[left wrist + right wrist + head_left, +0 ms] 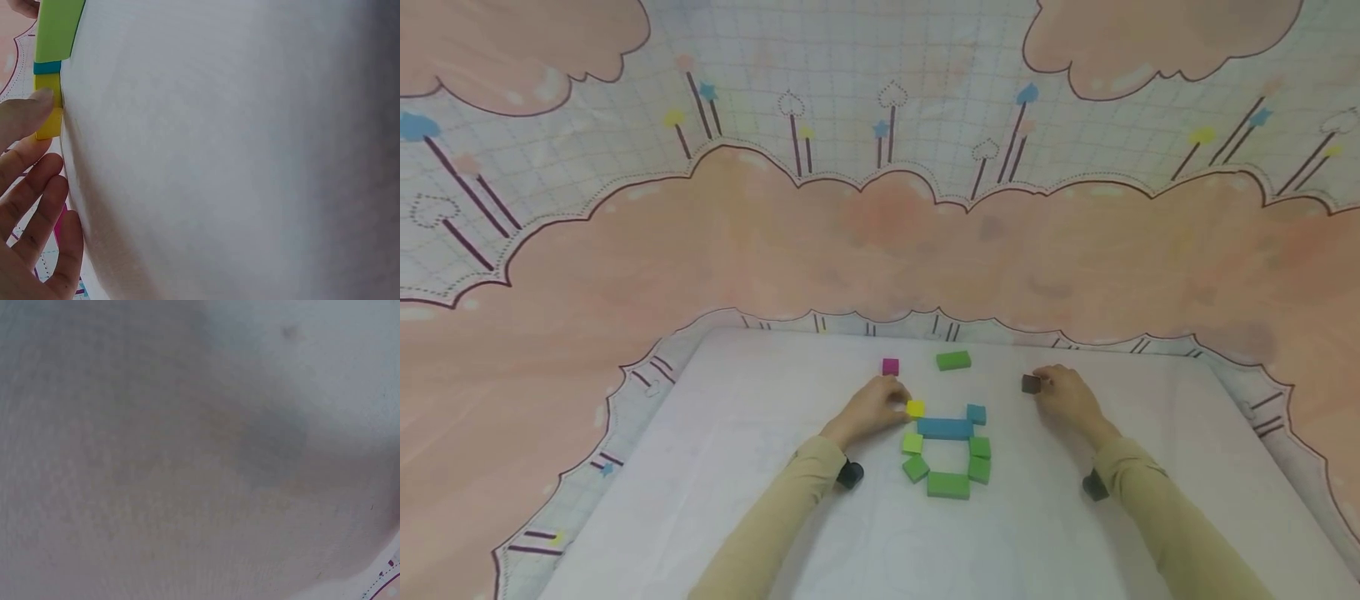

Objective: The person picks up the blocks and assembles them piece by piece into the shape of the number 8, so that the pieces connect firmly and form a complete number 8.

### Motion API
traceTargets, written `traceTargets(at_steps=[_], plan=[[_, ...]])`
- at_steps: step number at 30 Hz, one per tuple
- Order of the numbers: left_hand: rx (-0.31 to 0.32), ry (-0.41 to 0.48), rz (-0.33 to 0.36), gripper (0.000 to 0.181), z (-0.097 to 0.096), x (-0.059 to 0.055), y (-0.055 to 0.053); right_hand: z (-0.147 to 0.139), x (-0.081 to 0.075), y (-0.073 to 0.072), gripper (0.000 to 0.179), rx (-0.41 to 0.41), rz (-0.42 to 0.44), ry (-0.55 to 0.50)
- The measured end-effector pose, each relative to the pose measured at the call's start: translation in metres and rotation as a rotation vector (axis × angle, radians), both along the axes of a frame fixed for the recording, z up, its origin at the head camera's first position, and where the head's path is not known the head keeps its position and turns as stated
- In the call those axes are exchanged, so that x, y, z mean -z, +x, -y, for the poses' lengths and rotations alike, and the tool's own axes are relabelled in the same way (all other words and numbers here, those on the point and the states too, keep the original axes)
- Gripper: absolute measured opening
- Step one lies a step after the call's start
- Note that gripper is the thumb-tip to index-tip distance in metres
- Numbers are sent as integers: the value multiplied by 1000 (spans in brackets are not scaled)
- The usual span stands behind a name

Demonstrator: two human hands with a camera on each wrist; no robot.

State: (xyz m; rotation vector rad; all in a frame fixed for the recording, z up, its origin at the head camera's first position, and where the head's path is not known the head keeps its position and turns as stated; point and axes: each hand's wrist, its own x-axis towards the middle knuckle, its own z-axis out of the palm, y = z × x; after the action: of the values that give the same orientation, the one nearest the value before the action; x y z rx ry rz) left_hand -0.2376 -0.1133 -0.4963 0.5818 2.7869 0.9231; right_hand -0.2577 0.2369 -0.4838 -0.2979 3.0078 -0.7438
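My left hand (pixel 868 410) pinches a small yellow block (pixel 915 409) between thumb and forefinger, at the upper left corner of a ring of blocks. Up close in the left wrist view, the thumb lies against the yellow block (pixel 49 128) and the other fingers are spread loosely below. A long blue block (pixel 945 429) lies just to the right of the yellow one, with a small blue block (pixel 976 414) at its far right end. Off to the right, my right hand (pixel 1070 404) holds a dark cube (pixel 1031 384) at its fingertips. The right wrist view shows only blurred white cloth.
The ring's lower part has a yellow-green block (pixel 912 443), a turned green block (pixel 915 468), a longer green block (pixel 948 486) and two green blocks on the right (pixel 980 447). Farther back lie a magenta block (pixel 891 367) and a green block (pixel 953 361). Patterned cloth (pixel 880 242) rises behind the table.
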Motion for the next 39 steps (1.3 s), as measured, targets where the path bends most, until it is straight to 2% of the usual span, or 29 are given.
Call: traceTargets(at_steps=[7, 16, 39], plan=[[-2, 10, 1, 27, -1, 1, 0, -2, 3, 0, 40, 1, 4, 4], [-9, -4, 3, 27, -2, 0, -1, -4, 7, -1, 38, -10, -65, -5], [-13, -4, 9, 27, -1, 1, -1, 2, 2, 3, 36, 6, -16, -21]])
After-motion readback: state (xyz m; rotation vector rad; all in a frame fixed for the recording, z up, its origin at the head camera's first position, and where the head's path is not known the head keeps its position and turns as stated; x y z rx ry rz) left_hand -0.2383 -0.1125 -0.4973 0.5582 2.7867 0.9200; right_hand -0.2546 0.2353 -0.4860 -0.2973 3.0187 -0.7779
